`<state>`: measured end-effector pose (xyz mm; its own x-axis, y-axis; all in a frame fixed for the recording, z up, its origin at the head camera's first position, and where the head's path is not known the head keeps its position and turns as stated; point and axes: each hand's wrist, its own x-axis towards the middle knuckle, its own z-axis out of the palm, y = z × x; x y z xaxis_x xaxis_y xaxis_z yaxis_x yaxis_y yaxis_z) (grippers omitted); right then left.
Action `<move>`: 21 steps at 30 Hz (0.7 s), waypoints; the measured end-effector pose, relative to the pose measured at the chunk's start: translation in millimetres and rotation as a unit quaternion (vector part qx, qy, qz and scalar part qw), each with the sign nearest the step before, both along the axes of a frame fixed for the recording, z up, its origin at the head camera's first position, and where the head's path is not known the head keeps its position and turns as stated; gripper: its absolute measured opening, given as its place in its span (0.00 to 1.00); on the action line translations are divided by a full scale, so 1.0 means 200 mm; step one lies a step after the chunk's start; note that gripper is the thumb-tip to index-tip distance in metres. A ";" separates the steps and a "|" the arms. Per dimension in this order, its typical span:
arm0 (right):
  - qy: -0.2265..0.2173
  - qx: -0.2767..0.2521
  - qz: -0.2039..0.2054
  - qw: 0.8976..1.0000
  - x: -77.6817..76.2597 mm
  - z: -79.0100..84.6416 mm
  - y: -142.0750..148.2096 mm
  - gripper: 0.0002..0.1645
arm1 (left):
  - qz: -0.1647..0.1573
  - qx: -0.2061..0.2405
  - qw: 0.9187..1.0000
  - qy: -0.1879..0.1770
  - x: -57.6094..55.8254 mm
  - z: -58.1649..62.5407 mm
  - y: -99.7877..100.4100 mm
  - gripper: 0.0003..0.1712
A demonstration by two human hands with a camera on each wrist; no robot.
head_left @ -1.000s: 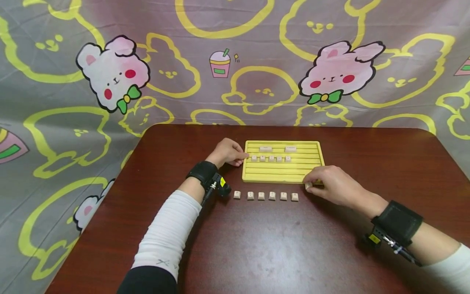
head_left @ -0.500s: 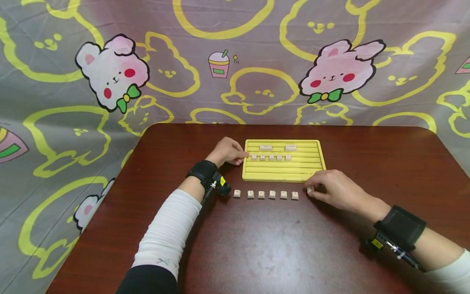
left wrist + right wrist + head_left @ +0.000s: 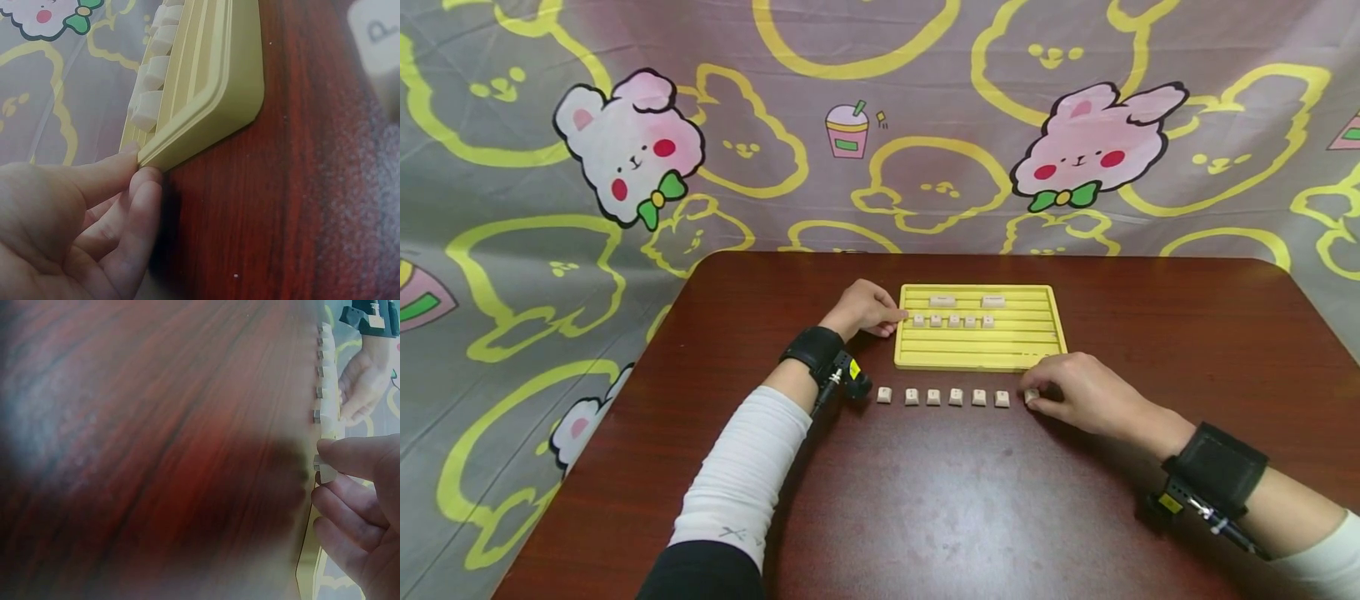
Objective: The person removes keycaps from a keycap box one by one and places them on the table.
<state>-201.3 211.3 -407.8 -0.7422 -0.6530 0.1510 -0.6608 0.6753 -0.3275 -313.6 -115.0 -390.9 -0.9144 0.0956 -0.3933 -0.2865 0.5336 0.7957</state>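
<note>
A yellow ridged tray (image 3: 977,352) lies on the table, holding several small pale keycaps (image 3: 954,322) in one row and two wider keycaps (image 3: 993,302) behind them. At its left edge, my left hand (image 3: 863,310) pinches the rim between thumb and fingers, as the left wrist view also shows. In front of the tray's right corner, my right hand (image 3: 1090,393) pinches one keycap (image 3: 326,469) between thumb and index finger. That keycap is at the right end of a row of loose keycaps (image 3: 956,397) on the table; fingers partly cover it.
The dark red-brown wooden table (image 3: 925,517) extends toward me and to both sides. Behind it hangs a cartoon-print cloth (image 3: 940,108). Each wrist wears a black band (image 3: 1217,467) with a small camera.
My right hand has brought the keycap slightly toward me, from the tray's front edge into line with the loose row. My left hand stays at the tray.
</note>
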 end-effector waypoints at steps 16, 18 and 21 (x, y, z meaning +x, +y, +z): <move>0.009 0.000 0.002 1.000 0.01 -0.02 -0.01 0.09 | -0.002 0.011 1.000 -0.002 -0.01 -0.01 0.00 0.10; 0.009 0.000 0.002 1.000 0.01 -0.03 -0.01 0.09 | -0.003 0.011 1.000 -0.003 -0.01 -0.01 0.00 0.10; 0.008 0.001 0.001 1.000 0.01 -0.03 -0.02 0.09 | -0.001 0.012 1.000 -0.004 -0.01 -0.01 0.00 0.10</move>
